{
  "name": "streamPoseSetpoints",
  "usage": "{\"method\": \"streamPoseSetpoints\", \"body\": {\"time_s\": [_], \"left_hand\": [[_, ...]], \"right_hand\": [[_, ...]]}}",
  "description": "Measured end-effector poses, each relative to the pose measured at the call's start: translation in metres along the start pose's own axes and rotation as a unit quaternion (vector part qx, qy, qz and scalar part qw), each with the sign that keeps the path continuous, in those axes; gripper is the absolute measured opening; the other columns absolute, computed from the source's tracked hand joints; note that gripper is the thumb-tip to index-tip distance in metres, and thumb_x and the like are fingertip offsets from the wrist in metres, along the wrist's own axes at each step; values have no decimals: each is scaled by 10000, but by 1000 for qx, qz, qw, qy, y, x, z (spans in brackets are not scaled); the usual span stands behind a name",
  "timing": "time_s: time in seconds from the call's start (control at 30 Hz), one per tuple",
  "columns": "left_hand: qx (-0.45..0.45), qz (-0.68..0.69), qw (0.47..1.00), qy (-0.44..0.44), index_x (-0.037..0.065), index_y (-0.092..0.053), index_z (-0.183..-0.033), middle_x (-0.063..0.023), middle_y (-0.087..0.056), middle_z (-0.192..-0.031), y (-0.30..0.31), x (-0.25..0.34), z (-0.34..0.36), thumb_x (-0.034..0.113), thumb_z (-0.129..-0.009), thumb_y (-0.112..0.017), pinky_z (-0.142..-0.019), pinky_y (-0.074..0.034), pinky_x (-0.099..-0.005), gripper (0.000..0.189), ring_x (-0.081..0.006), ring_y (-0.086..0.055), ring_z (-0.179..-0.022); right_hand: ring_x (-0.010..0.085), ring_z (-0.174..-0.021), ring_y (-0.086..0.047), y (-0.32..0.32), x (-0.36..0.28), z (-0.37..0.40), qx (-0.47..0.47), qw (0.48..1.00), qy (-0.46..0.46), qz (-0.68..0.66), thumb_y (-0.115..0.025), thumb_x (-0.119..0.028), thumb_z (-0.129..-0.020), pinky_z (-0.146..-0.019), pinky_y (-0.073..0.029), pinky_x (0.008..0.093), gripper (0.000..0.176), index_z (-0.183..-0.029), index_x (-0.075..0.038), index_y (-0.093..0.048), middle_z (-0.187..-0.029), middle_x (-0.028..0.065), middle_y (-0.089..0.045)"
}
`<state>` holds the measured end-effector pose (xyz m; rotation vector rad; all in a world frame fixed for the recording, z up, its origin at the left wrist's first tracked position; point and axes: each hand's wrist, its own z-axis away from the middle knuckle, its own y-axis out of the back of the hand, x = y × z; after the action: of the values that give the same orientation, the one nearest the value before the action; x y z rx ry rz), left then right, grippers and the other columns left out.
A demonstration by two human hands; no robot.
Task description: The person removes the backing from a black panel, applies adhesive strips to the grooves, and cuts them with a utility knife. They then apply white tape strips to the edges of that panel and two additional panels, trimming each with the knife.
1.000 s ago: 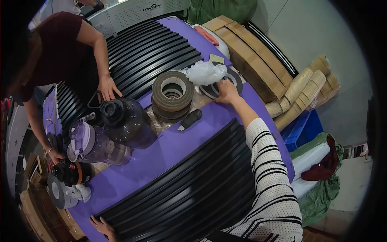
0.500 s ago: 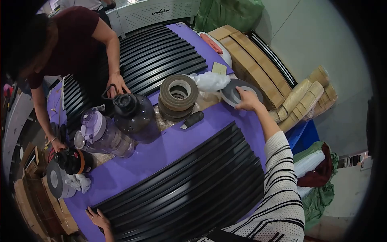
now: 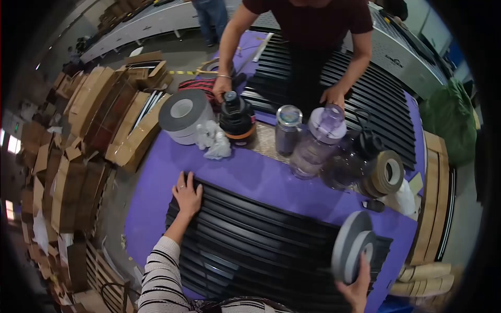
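Gray tape roll (image 3: 346, 242) shifted from beside white bag (image 3: 403, 199) to above black ribbed strips (image 3: 261, 235) on purple bench (image 3: 146, 208), head view, right hand (image 3: 357, 286) part-closed gripping roll tilted on edge, left hand (image 3: 187, 196) spread flat on strips, grasping nothing.

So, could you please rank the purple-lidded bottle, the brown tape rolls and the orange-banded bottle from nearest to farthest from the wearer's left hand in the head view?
From the left hand:
1. Orange-banded bottle, beyond it, slightly right.
2. Purple-lidded bottle, farther right.
3. Brown tape rolls, farther right still.
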<state>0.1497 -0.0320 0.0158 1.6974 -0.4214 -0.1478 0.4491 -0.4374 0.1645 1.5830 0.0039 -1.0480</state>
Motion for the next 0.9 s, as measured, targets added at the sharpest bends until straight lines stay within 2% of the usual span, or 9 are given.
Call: {"method": "streamPoseSetpoints", "body": {"time_s": [0.23, 0.4, 0.5, 0.53, 0.57, 0.63, 0.7, 0.83, 0.9], "left_hand": [[17, 49, 998, -25, 51, -397, -1171, -188, -296, -1258, 2, 0, 1, 281, -767, -517, -942, -165, -480, 480, -334, -262, -1170], [86, 147, 981, -92, -5, -468, -1075, -185, -377, -1192, 14, -5, 6, 220, -824, -433, -935, -239, -414, 339, -330, -331, -1123], [-53, 337, 940, 10, -6, -459, -1083, -144, -444, -1146, 70, 30, 11, 255, -834, -447, -917, -302, -367, 361, -272, -421, -1064], [-145, 621, 766, 76, -12, -428, -1120, -123, -463, -1122, 80, 36, 15, 291, -844, -420, -908, -317, -347, 409, -242, -437, -1042], [-214, 829, 498, 137, -18, -396, -1157, -102, -482, -1099, 90, 43, 22, 326, -855, -394, -899, -332, -326, 457, -211, -454, -1020], [-178, 768, 582, 200, -27, -361, -1169, -103, -492, -1077, 98, 53, 22, 274, -809, -504, -884, -349, -316, 491, -204, -471, -1000], [-166, 677, 714, 76, -33, -371, -1147, -99, -496, -1064, 98, 43, 23, 188, -764, -572, -877, -359, -308, 485, -189, -482, -987], [-135, 718, 662, 169, -32, -376, -1132, -154, -548, -953, 137, 39, 3, 234, -701, -626, -717, -471, -291, 565, -217, -576, -786], [-28, 710, 681, 179, -23, -394, -1117, -156, -543, -979, 151, 22, -17, 245, -738, -588, -728, -474, -312, 503, -222, -572, -822]], "right_hand": [[249, -908, -487, -75, -130, -73, -207, 906, 358, 87, -725, -198, -460, -672, -395, 348, 760, -1143, -27, -440, -975, 89, -510], [212, -915, -477, -148, -153, -94, -187, 902, 385, -58, -687, -178, -510, -653, -356, 290, 737, -1186, -54, -420, -979, 58, -501], [210, -904, -489, -172, -169, -112, -119, 903, 412, -28, -709, -224, -450, -660, -369, 309, 770, -1155, -56, -449, -994, 66, -510], [205, -902, -488, -176, -173, -114, -96, 913, 397, -11, -706, -215, -451, -650, -369, 304, 764, -1154, -59, -452, -994, 64, -511], [201, -901, -487, -178, -176, -116, -76, 921, 383, 6, -704, -206, -451, -640, -369, 299, 759, -1154, -63, -454, -995, 62, -512], [193, -880, -500, -185, -180, -119, -68, 921, 384, 5, -634, -146, -523, -627, -379, 275, 646, -1141, -60, -468, -981, 59, -520], [186, -859, -513, -189, -181, -120, -66, 920, 386, 0, -565, -86, -595, -615, -388, 250, 541, -1128, -57, -482, -968, 57, -529], [220, -817, -557, -176, -176, -125, -76, 873, 453, -163, -612, -76, -599, -614, -444, 275, 560, -1133, -13, -456, -895, 89, -554], [230, -704, -579, -168, -173, -117, -82, 892, 342, -285, -712, -143, -582, -588, -454, 287, 683, -1151, 56, -391, -813, 109, -567]]}}
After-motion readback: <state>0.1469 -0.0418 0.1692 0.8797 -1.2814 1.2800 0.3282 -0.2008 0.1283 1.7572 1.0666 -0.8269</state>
